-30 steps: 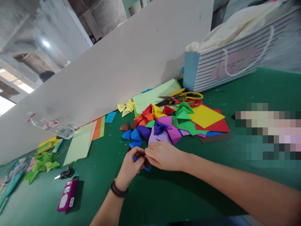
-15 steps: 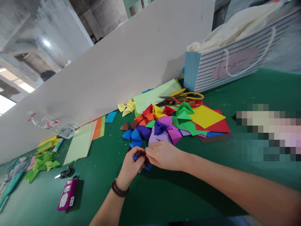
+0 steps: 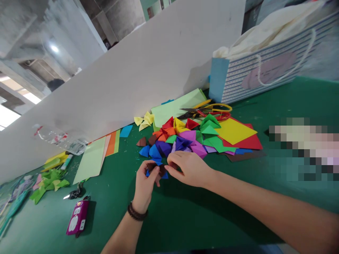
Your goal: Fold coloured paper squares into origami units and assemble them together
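Note:
Between the thumb and fingers of my left hand (image 3: 144,181) is a folded paper piece (image 3: 159,170), brown with blue points; part of it is hidden by the fingers. My right hand (image 3: 189,169) is in a pinch at the right edge of that piece, its fingertips touching it. Just beyond both hands lies a cluster of folded paper pieces (image 3: 182,143) in purple, blue, green, red and orange. Flat yellow paper (image 3: 235,131) and red paper (image 3: 255,143) lie to its right.
Scissors (image 3: 222,107) rest behind the cluster, near a striped paper bag (image 3: 278,67). On the left are pale green sheets (image 3: 90,160), a plastic bottle (image 3: 60,141), green paper scraps (image 3: 50,183), a small black-handled tool (image 3: 76,192) and a magenta case (image 3: 77,217). A white partition (image 3: 159,67) runs behind.
My right hand has shifted slightly right and up, its fingers arching more. The left hand has tilted, and more of the brown and blue paper shows between the hands.

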The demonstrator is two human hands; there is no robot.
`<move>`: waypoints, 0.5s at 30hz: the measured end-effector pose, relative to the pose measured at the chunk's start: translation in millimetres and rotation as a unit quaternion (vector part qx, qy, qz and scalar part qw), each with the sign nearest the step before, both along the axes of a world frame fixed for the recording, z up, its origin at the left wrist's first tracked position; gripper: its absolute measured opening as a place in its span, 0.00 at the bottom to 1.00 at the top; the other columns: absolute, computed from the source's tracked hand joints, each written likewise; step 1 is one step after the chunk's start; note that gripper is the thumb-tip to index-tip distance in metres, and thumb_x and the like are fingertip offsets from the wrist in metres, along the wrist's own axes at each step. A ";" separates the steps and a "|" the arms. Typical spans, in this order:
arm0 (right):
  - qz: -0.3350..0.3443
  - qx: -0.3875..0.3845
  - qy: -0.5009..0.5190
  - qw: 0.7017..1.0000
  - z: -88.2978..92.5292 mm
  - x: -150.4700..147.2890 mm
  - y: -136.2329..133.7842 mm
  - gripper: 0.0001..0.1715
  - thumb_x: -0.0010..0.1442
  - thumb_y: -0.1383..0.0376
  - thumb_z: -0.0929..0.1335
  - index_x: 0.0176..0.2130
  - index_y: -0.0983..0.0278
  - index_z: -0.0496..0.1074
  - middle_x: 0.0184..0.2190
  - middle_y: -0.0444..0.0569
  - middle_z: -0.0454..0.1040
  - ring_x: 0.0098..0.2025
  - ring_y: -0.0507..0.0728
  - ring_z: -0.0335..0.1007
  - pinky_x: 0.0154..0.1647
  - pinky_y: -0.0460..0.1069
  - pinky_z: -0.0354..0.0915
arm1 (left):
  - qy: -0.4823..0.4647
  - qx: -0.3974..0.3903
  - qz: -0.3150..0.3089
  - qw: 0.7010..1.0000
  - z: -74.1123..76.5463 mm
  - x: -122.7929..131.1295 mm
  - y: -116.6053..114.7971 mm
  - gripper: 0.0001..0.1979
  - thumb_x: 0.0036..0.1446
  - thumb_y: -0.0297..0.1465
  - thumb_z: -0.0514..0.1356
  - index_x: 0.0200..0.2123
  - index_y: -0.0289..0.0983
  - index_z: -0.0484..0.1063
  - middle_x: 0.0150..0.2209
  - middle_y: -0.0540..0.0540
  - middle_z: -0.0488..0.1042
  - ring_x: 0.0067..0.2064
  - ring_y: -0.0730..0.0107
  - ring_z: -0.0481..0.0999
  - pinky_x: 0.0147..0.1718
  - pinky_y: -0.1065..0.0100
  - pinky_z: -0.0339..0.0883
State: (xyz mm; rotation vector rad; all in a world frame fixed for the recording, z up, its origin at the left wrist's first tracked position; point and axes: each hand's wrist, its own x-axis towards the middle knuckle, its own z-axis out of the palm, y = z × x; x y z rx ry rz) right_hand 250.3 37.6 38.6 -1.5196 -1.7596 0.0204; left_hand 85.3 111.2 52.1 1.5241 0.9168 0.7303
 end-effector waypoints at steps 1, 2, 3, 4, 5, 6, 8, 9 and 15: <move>-0.005 -0.002 0.014 1.000 -0.5 -0.6 0.3 0.10 0.63 0.61 0.62 0.31 0.63 0.65 0.25 0.45 0.70 0.29 0.53 0.65 0.29 0.47 0.53 | -0.007 -0.002 0.005 1.000 -0.2 0.3 -0.1 0.14 0.52 0.37 0.63 0.38 0.37 0.66 0.21 0.58 0.63 0.19 0.80 0.63 0.17 0.75 0.62; -0.011 -0.007 0.027 1.000 -0.8 -1.2 0.6 0.09 0.62 0.61 0.62 0.32 0.63 0.65 0.26 0.45 0.71 0.29 0.53 0.66 0.29 0.47 0.54 | -0.013 -0.004 0.008 1.000 -0.8 0.6 -0.1 0.15 0.51 0.38 0.64 0.38 0.37 0.65 0.21 0.57 0.64 0.19 0.80 0.64 0.17 0.75 0.63; -0.017 -0.013 0.040 0.999 -0.8 -1.6 0.8 0.08 0.62 0.61 0.63 0.33 0.63 0.65 0.27 0.45 0.71 0.30 0.53 0.67 0.29 0.47 0.55 | -0.019 -0.007 0.011 1.000 -1.5 1.0 -0.3 0.16 0.51 0.38 0.64 0.39 0.37 0.65 0.22 0.57 0.65 0.19 0.80 0.64 0.17 0.74 0.63; -0.022 -0.019 0.056 0.998 -0.6 -2.0 1.0 0.07 0.62 0.61 0.63 0.35 0.63 0.66 0.28 0.45 0.72 0.30 0.53 0.68 0.29 0.47 0.55 | -0.023 -0.013 0.011 1.000 -2.5 1.3 -0.6 0.17 0.51 0.38 0.64 0.39 0.37 0.64 0.22 0.57 0.65 0.19 0.80 0.65 0.17 0.74 0.64; -0.024 -0.024 0.073 0.997 -0.1 -2.3 1.1 0.07 0.61 0.61 0.64 0.37 0.63 0.66 0.29 0.45 0.73 0.29 0.52 0.68 0.28 0.47 0.56 | -0.027 -0.018 0.008 0.999 -3.6 1.8 -1.1 0.17 0.51 0.38 0.65 0.40 0.37 0.64 0.23 0.57 0.65 0.19 0.79 0.65 0.17 0.74 0.65; -0.022 -0.028 0.089 0.995 0.5 -2.5 1.2 0.08 0.61 0.62 0.64 0.40 0.63 0.67 0.31 0.46 0.74 0.29 0.52 0.68 0.28 0.46 0.57 | -0.029 -0.024 0.004 0.999 -4.7 2.3 -1.9 0.17 0.51 0.38 0.65 0.40 0.37 0.64 0.23 0.57 0.65 0.19 0.79 0.65 0.17 0.73 0.65; -0.007 -0.023 0.111 0.994 1.2 -2.6 1.6 0.10 0.62 0.62 0.64 0.43 0.63 0.67 0.34 0.47 0.75 0.29 0.52 0.69 0.29 0.46 0.59 | -0.030 -0.033 -0.008 0.999 -6.4 3.4 -4.1 0.18 0.50 0.38 0.65 0.39 0.37 0.64 0.23 0.57 0.66 0.20 0.79 0.66 0.17 0.73 0.66; 0.003 -0.017 0.114 0.993 1.1 -2.4 2.0 0.09 0.63 0.63 0.63 0.43 0.63 0.68 0.35 0.47 0.75 0.30 0.52 0.70 0.30 0.46 0.60 | -0.027 -0.037 -0.016 0.999 -7.0 3.9 -5.3 0.18 0.50 0.38 0.65 0.40 0.37 0.64 0.24 0.57 0.66 0.20 0.78 0.66 0.17 0.73 0.67; 0.026 0.003 0.093 0.995 -5.5 0.3 6.1 0.09 0.63 0.68 0.62 0.35 0.64 0.70 0.33 0.48 0.76 0.34 0.54 0.71 0.35 0.47 0.62 | 0.040 -0.048 -0.090 0.994 -4.1 2.1 -6.6 0.19 0.55 0.43 0.61 0.42 0.37 0.64 0.23 0.53 0.70 0.24 0.72 0.72 0.22 0.70 0.69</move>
